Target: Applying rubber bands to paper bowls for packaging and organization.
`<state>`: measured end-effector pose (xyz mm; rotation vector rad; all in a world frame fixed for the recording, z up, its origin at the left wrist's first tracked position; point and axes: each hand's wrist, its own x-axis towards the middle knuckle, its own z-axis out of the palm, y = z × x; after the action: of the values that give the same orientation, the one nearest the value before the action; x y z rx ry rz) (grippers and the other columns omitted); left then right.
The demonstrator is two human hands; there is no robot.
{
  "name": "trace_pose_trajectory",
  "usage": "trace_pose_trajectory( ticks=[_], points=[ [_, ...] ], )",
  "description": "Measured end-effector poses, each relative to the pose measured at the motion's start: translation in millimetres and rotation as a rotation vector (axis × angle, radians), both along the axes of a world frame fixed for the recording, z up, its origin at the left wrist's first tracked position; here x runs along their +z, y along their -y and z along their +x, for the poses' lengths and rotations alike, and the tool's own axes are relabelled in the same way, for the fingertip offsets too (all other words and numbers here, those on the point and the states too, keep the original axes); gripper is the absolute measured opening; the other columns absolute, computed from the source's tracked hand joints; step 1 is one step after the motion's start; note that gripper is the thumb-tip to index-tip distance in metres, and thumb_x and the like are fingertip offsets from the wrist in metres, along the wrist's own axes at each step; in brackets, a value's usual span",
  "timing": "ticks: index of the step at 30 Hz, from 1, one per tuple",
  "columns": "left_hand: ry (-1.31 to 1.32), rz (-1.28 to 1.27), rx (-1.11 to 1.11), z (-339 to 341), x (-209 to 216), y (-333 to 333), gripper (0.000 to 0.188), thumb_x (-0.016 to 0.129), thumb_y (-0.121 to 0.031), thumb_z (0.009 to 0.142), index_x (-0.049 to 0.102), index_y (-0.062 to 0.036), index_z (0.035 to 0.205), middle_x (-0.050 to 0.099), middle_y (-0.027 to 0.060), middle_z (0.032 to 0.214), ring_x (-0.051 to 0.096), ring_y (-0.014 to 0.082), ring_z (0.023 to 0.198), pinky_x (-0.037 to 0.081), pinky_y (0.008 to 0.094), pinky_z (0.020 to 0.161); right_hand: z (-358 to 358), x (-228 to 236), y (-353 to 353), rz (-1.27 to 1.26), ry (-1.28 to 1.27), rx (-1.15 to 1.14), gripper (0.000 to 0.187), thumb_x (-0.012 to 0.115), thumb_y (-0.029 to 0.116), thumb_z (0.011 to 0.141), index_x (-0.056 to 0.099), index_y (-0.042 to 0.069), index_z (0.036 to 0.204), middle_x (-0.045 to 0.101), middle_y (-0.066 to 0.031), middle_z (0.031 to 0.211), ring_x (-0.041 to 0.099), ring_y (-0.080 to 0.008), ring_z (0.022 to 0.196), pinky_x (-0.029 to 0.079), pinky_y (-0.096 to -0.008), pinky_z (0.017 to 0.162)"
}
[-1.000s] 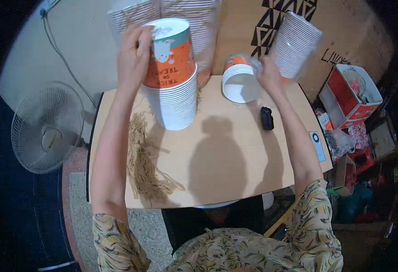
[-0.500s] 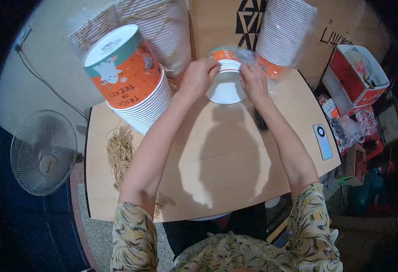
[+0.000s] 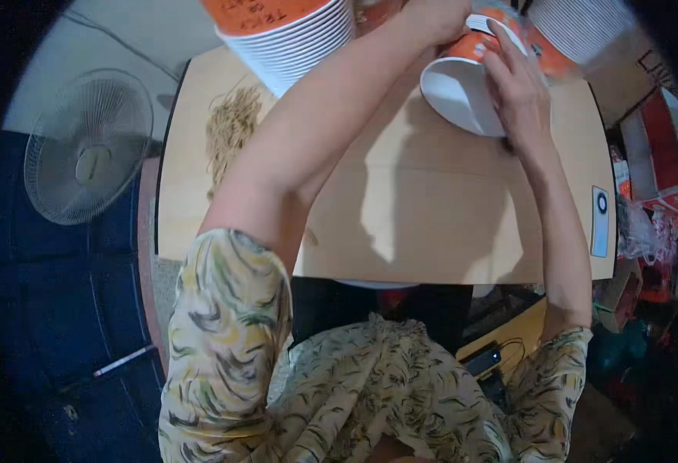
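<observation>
An orange paper bucket [image 3: 460,94] with a white inside lies on its side, its mouth facing me. My right hand [image 3: 523,100] grips it along its right side, fingers stretched over the outer wall. Just behind it are the white rims of a lying stack of paper buckets [image 3: 487,23], partly in clear plastic. My left hand [image 3: 441,19] is closed at the left of these rims, its fingertips partly hidden. On the left, a tall stack of larger orange paper buckets [image 3: 296,50] stands upside down, cut off by the top edge.
A tangle of tan paper strands [image 3: 235,131] lies on the left of the wooden table [image 3: 424,224]. At the back right is a plastic-wrapped bucket stack [image 3: 582,31]. A phone [image 3: 600,222] lies by the right edge. A fan [image 3: 92,154] stands at left, a red box [image 3: 652,150] at right.
The front bucket has come out of the lying stack toward me, with my right hand now around it. My left hand remains at the stack. The whole view has shifted downward and left.
</observation>
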<state>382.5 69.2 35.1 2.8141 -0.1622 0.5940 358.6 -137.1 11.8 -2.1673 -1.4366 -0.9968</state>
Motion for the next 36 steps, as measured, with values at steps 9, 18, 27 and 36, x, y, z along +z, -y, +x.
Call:
trace_pose_trajectory(
  ticks=[9,18,27,36],
  points=[
    [0.096,-0.244,-0.291,-133.8,59.9,-2.4,0.037,0.074,-0.025,0.079,0.072,-0.0053,0.11,0.068,0.0258,0.079,0.068,0.0421,0.075,0.055,0.0483,0.068,-22.6,-30.3,66.0,0.185,-0.059,-0.098,0.022,0.066,-0.001,0.087,0.062,0.005,0.107,0.068,-0.0103,0.12,0.07,-0.0192,0.084,0.056,-0.0319,0.07],
    [-0.105,-0.38,0.312,-365.7,19.2,-96.6,0.019,0.068,-0.014,0.091,0.071,0.0026,0.099,0.072,0.012,0.08,0.066,0.0137,0.069,0.053,0.0287,0.067,116.9,-75.5,71.5,0.304,-0.522,-0.205,0.036,0.061,0.013,0.096,0.057,0.003,0.131,0.068,-0.014,0.112,0.064,-0.0175,0.098,0.048,-0.0313,0.087],
    [-0.148,-0.708,0.703,-510.4,-86.6,-94.7,0.013,0.069,-0.006,0.089,0.072,0.0011,0.098,0.071,0.0054,0.082,0.065,0.0102,0.075,0.052,0.0258,0.068,24.3,-13.4,-1.5,0.436,-0.401,0.168,0.025,0.065,0.014,0.094,0.061,0.0,0.114,0.06,-0.0104,0.108,0.057,-0.0147,0.1,0.047,-0.0281,0.084],
    [0.012,-0.346,0.149,-407.3,-100.0,-63.0,0.013,0.072,-0.01,0.082,0.073,-0.0062,0.095,0.068,0.0117,0.091,0.067,0.0313,0.084,0.054,0.0381,0.071,-62.4,2.3,20.6,0.008,-1.113,0.147,0.015,0.07,0.01,0.079,0.06,0.0,0.076,0.056,-0.0006,0.067,0.051,-0.0086,0.062,0.043,-0.0287,0.057]
  ],
)
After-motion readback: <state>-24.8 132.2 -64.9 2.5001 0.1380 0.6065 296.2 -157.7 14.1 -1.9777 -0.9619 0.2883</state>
